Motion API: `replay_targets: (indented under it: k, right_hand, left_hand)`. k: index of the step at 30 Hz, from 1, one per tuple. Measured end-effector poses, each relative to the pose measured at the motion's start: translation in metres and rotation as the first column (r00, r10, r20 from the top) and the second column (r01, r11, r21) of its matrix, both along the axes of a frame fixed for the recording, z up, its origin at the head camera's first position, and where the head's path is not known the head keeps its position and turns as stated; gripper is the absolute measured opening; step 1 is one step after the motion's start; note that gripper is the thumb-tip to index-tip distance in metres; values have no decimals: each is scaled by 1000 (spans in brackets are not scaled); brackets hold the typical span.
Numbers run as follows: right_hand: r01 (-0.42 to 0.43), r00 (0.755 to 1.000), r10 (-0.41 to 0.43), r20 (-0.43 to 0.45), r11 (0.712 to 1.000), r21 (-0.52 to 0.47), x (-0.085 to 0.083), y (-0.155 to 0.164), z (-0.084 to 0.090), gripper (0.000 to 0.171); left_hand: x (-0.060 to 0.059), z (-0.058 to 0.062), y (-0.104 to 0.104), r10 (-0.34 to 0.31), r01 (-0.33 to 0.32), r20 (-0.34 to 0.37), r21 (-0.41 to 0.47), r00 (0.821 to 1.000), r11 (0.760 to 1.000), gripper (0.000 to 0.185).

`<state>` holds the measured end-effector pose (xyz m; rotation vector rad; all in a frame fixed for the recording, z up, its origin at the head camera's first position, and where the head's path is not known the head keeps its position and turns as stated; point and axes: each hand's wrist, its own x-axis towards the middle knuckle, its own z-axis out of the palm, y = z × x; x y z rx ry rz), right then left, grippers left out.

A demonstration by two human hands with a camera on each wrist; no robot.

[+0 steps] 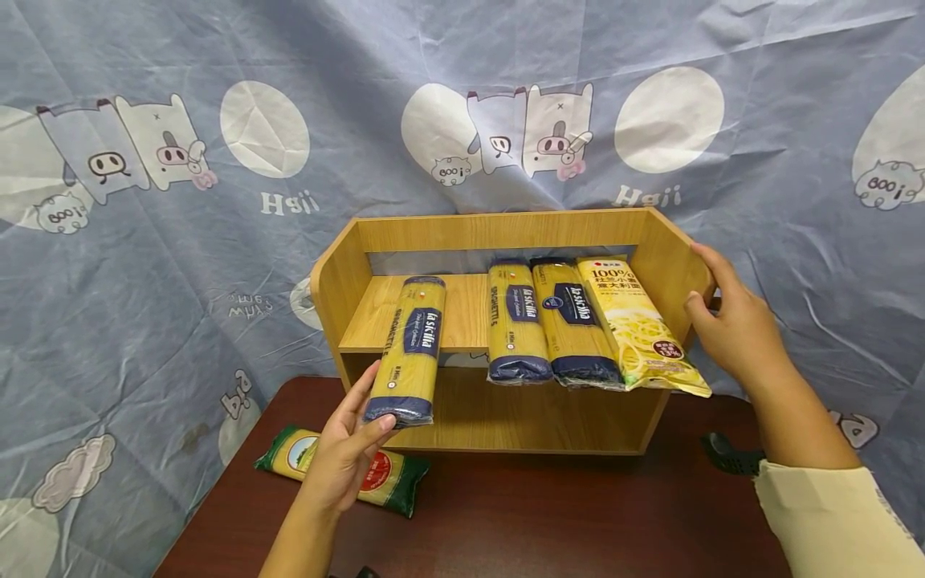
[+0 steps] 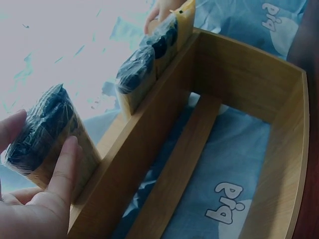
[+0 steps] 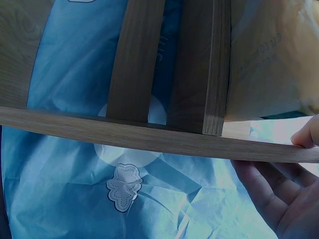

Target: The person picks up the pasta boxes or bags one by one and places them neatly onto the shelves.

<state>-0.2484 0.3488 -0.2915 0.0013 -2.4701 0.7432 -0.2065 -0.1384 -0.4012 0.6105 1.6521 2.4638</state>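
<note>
The left hand (image 1: 343,453) is pinching the spaghetti pack (image 1: 410,353) by its near end, perhaps so the far end is free. The pack is crossing the wooden shelf (image 1: 499,232) near its front left corner. The right hand (image 1: 740,325) is gripping the right edge, maybe to steady it.

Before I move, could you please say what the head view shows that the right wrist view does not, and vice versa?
Only head: the left hand holding a spaghetti pack, two similar packs, a green-ended pack on the table.
Only right wrist: a lower back bar of the shelf.
Both: the right hand gripping the side panel beside a yellow-white pack.
</note>
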Motion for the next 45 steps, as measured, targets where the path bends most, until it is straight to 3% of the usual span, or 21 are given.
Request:
replay_targets:
  k: [21,30,45]
  right_hand:
    - [1,1000,-1,0,1000,-2,0,1,-2,65]
    - [4,1000,-4,-8,1000,5,0,2,-3,66]
    - [3,1000,-3,-4,1000,5,-1,0,-1,66]
  left_hand:
    - [-11,6,22,-9,12,54,-45,998,999,78]
    - [-18,10,35,-45,45,71,-6,996,999,79]
    - [-32,13,54,-31,35,99,-37,995,999,77]
